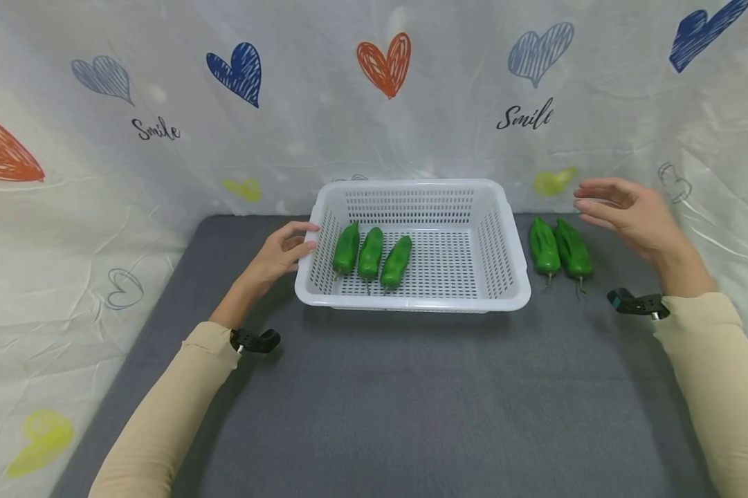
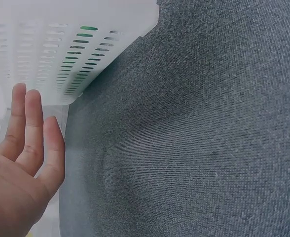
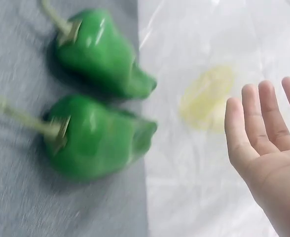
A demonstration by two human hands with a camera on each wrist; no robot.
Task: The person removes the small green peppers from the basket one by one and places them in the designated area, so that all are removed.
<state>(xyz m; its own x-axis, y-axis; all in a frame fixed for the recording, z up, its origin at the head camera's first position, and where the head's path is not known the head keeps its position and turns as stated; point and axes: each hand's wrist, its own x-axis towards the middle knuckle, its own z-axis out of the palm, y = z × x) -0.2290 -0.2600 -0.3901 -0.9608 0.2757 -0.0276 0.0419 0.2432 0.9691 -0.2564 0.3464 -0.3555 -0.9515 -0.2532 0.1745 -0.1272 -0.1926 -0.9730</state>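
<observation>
My left hand [image 1: 280, 252] is at the left rim of a white slotted plastic basket [image 1: 411, 302], fingertips touching it. In the left wrist view, several fingers [image 2: 34, 128] extend loosely beside the basket's outer wall [image 2: 81, 29]; the thumb is out of that view. Three green peppers lie side by side in the basket's left part: one pepper [image 1: 347, 249] by the wall, a middle pepper [image 1: 370, 254] and another pepper [image 1: 396, 263]. Empty and relaxed, my right hand [image 1: 635, 214] hovers right of two more green peppers, a left one [image 1: 544, 247] and a right one [image 1: 573, 250].
Dark grey cloth [image 1: 411, 401] covers the table under the basket and peppers. Behind it hangs a pale curtain [image 1: 311, 104] printed with hearts and words. A black wrist camera [image 1: 255, 341] sits on the left forearm, and another black camera [image 1: 638, 303] on the right.
</observation>
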